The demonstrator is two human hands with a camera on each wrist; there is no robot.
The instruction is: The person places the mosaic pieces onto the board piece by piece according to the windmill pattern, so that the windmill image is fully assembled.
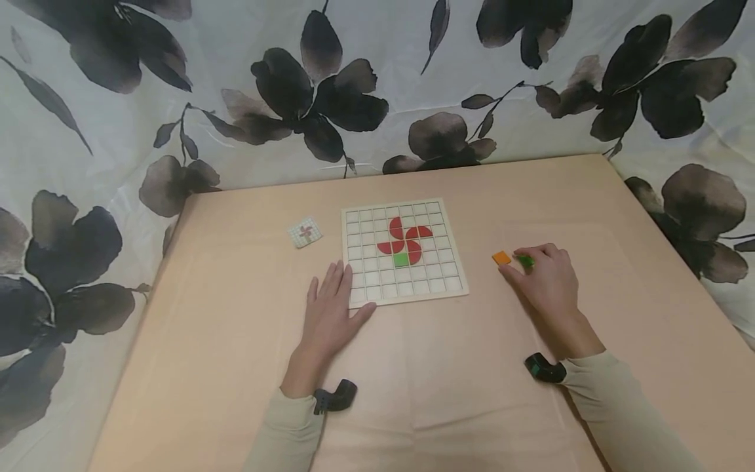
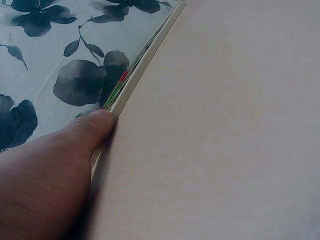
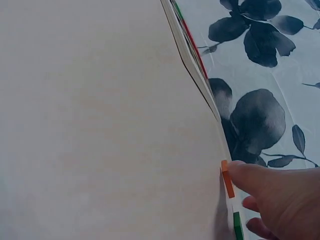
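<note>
A square white board (image 1: 436,286) with a grid lies on the table. It bears a pinwheel of red curved shapes (image 1: 414,252) and a green square (image 1: 401,259). My left hand (image 1: 330,308) rests with straight fingers along the board's left side, and its thumb (image 2: 100,117) touches the front edge. Right of the board, my right hand (image 1: 548,278) bends over an orange tile (image 1: 501,257) and a green piece (image 1: 527,261). In the right wrist view, the thumb (image 3: 250,175) touches the orange tile; the green piece is close to the curled fingers. Whether either is pinched is unclear.
A small card (image 1: 305,232) with a similar pinwheel picture lies left of the board. The table (image 1: 413,367) has a peach cover, and a floral cloth (image 1: 248,26) hangs behind it and down the sides. Each wrist wears a dark camera (image 1: 336,396).
</note>
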